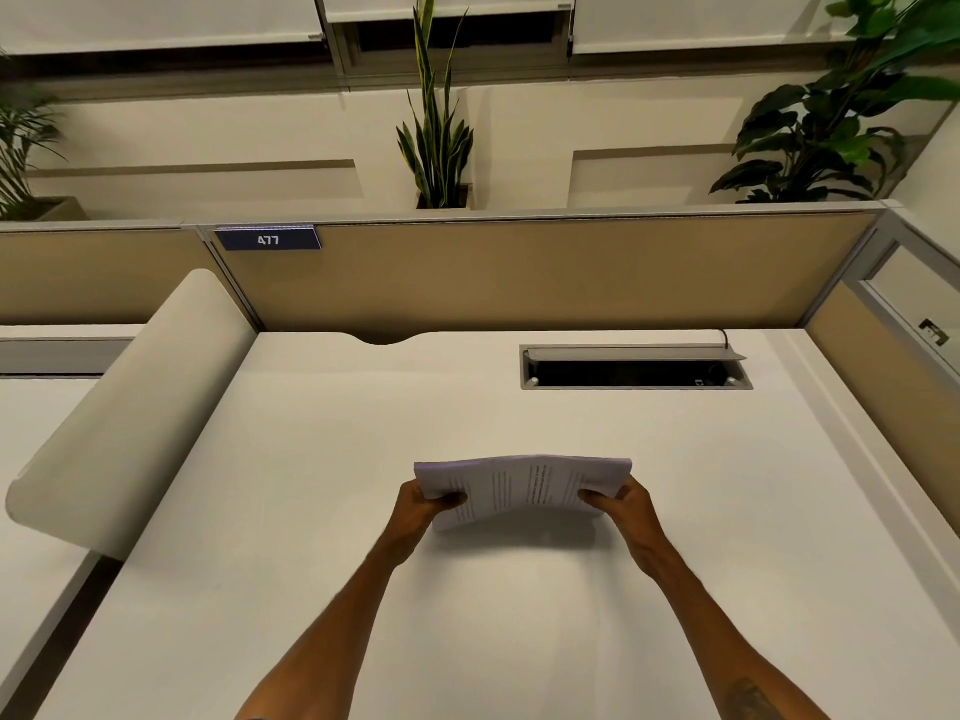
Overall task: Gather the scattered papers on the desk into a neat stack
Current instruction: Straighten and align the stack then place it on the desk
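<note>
- Two bare forearms reached forward over the smooth white tabletop [311, 511], the right one with a dark mark near the bottom edge.
- The left hand [418, 509] gripped the left edge of the papers [522, 488], thumb on top and fingers beneath.
- The right hand [623, 504] gripped the right edge in the same way.
- The papers were thin white printed sheets gathered into one stack, bowed upward in the middle and held just above the tabletop, with a soft shadow under them.
- Farther back on the right, a rectangular grey cable box [636, 368] sat recessed in the tabletop, its lid raised and a black cable beside it.
- At the left, a rounded beige panel [130, 413] slanted across the tabletop's edge.
- A shallow curved notch cut the far edge.
- Behind stood a tan fabric partition [545, 272] bearing a blue tag [268, 238] reading 477.
- Beyond it, leafy plants [439, 142] stood before pale walls and blinds.
</note>
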